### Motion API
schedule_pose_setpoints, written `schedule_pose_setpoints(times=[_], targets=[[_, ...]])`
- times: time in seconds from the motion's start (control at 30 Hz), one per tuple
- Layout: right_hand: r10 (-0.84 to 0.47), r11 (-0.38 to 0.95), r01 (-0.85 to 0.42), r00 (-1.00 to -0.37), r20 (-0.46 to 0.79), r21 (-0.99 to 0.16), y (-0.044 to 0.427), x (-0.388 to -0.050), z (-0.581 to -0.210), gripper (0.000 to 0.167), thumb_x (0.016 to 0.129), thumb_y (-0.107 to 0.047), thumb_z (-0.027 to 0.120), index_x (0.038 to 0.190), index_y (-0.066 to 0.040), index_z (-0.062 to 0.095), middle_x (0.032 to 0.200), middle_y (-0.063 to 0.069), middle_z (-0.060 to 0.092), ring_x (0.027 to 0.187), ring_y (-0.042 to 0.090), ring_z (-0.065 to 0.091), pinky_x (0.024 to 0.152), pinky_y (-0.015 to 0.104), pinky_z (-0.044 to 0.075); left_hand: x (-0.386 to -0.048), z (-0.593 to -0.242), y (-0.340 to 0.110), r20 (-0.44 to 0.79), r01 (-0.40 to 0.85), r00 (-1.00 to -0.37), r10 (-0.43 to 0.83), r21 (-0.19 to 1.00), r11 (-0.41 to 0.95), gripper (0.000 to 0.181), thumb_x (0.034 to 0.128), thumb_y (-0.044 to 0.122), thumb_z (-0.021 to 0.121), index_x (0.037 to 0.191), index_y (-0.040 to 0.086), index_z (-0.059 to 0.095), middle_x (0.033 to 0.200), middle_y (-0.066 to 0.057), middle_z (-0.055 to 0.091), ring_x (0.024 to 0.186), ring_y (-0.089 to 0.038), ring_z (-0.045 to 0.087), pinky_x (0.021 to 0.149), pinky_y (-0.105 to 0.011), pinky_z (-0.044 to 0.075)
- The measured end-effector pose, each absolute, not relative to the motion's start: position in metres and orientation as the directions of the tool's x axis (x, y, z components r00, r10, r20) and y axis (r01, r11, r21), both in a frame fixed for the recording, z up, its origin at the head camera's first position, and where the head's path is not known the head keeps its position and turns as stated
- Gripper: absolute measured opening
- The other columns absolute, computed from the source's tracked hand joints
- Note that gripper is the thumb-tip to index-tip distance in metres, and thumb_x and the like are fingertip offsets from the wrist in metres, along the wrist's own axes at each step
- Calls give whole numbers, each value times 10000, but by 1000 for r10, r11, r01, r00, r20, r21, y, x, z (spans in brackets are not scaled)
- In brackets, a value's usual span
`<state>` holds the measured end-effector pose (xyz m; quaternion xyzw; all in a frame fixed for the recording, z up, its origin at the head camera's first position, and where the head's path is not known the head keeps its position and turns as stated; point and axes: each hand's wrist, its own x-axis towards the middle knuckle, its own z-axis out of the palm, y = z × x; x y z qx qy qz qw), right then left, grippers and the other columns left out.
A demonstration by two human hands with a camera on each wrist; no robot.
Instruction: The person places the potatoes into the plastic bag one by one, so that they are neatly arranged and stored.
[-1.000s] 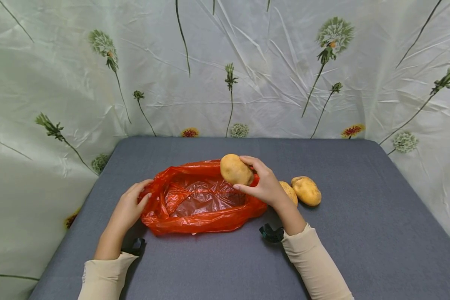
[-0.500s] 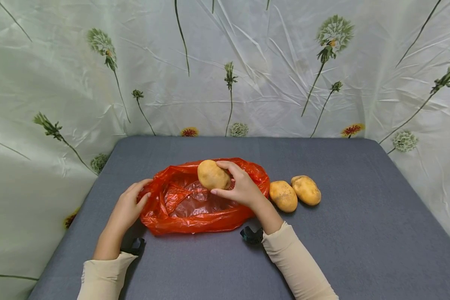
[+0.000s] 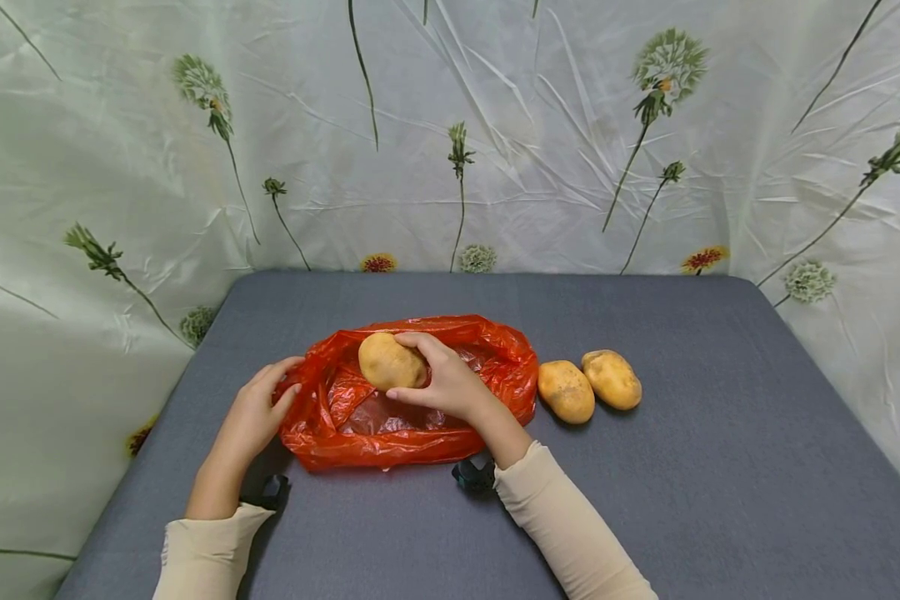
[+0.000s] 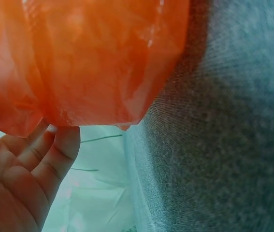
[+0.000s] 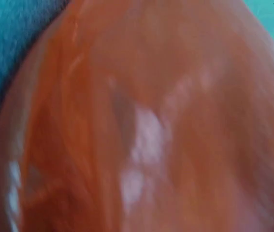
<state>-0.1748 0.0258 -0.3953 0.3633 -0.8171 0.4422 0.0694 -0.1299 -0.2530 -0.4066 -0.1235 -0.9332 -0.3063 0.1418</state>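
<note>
Far left of the red plastic bag [image 3: 412,448]: pale curtain [image 3: 555,125] printed with flowers, running on behind the bag and round to its right. Under the bag: grey cloth-topped table [image 3: 720,458].

Lower left of the bag: beige left sleeve [image 3: 213,554], with a black left wrist unit [image 3: 270,493] at the cuff. At the bag's left end: left hand [image 3: 253,419], fingers bent, rim plastic held between fingers and thumb. In left wrist view, fingertips partly hidden by the plastic; tightness of hold not readable.

Bag itself: lying with mouth spread upward, walls low and crinkled, inside floor visible. Over the left half of the bag's mouth: held potato [image 3: 392,362], yellowish. Depth relative to bag rim: cannot tell. Right of this, above the bag: right hand [image 3: 450,379], half closed, fingers and thumb round the potato's right end. Right wrist view blurred, filled mostly with bag plastic; no check of grip there.

At the bag's near edge, right of centre: black right wrist unit [image 3: 474,477]. Lower right of the bag: beige right sleeve [image 3: 577,525].

Just beside the bag's right end: nearer potato [image 3: 566,392]; contact with bag uncertain. Farther right of the bag: outer potato [image 3: 612,380], close against its neighbour.
</note>
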Motion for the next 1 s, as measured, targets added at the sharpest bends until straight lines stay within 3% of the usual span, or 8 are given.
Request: schedule_pose_setpoints(times=[0.67, 1.0], targets=[[-569, 357, -592, -751, 334, -722, -15, -172, -416, 625, 712, -267, 764, 1220, -73, 456, 1192, 54, 500, 1089, 136, 466, 908, 246, 356, -131, -408, -255, 317, 302, -939, 129, 591, 748, 347, 852, -5, 575, 1193, 9, 513, 1068, -224, 548, 857, -353, 558, 706, -504, 453], [-598, 389, -552, -760, 253, -738, -25, -170, -426, 629, 703, -315, 768, 1206, -103, 455, 1177, 20, 507, 1066, 100, 464, 895, 230, 359, -132, -410, -256, 298, 295, -947, 123, 649, 701, 355, 863, 10, 572, 1209, -14, 498, 1128, -231, 526, 943, -357, 534, 736, -499, 446]])
